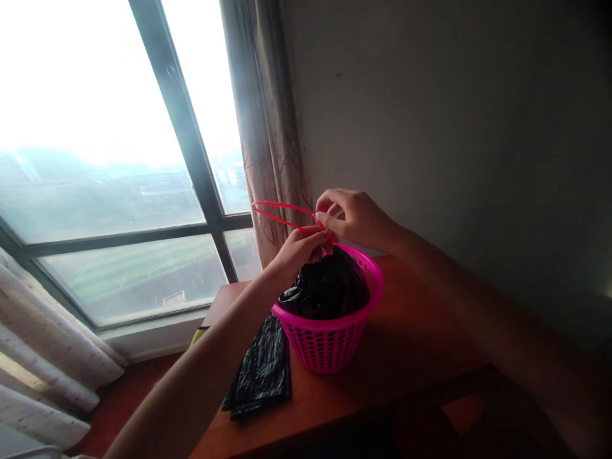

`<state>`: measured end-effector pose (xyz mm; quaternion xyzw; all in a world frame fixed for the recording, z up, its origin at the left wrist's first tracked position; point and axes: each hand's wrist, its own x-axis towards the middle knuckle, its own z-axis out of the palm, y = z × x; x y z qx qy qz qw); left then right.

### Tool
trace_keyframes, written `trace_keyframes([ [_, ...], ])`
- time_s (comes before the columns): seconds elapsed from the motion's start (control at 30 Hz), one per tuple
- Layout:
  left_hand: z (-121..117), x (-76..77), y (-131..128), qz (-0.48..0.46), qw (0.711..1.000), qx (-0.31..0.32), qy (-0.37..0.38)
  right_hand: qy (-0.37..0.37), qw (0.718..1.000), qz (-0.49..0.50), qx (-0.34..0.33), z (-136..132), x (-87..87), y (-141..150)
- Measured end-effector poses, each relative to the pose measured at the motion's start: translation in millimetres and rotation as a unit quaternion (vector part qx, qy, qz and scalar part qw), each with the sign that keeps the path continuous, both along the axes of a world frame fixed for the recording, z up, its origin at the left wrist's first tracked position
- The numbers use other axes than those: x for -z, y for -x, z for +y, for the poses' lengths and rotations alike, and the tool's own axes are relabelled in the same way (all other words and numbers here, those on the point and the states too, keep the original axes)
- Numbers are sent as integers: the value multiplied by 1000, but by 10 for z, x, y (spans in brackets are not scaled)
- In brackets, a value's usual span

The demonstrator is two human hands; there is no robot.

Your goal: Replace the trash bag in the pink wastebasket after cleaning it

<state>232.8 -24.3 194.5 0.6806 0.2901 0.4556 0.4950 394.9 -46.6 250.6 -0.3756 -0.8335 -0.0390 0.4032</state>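
Note:
A bright pink basket (329, 325) with a perforated wall stands upright on the wooden table, a black plastic garbage bag (329, 287) bunched inside its rim. Over the far rim, a red drawstring (282, 205) stretches out to the left in a long narrow loop. My left hand (306, 248) is closed around the drawstring's lower part, close above the bag. Just above and to the right, my right hand (351, 215) pinches the red drawstring between thumb and fingers. Where the drawstring joins the bag is hidden by my left hand.
Folded black plastic bags (265, 373) lie flat on the wooden table (406, 319), left of the basket. Behind are a large window (119, 233), a patterned curtain (272, 127) and a grey wall (430, 115). Another curtain (43, 344) hangs at the lower left.

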Motion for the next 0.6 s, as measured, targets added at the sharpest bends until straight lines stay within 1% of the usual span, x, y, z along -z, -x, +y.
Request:
trace_keyframes([
  [0.13, 3, 8, 25, -20, 1000, -18, 5, 18, 991, -93, 92, -44, 111, -47],
  [0.2, 10, 11, 35, -36, 999, -33, 13, 18, 987, -109, 113, -57, 137, -57],
  [0.3, 27, 24, 47, -58, 997, -45, 27, 27, 988, -103, 110, -58, 163, -65],
  [0.43, 39, 42, 49, -57, 997, -39, 41, 48, 990, -81, 104, -52, 189, -63],
  [0.6, 19, 43, 27, -62, 997, -38, 34, 67, 989, -88, 97, -37, 224, -42],
])
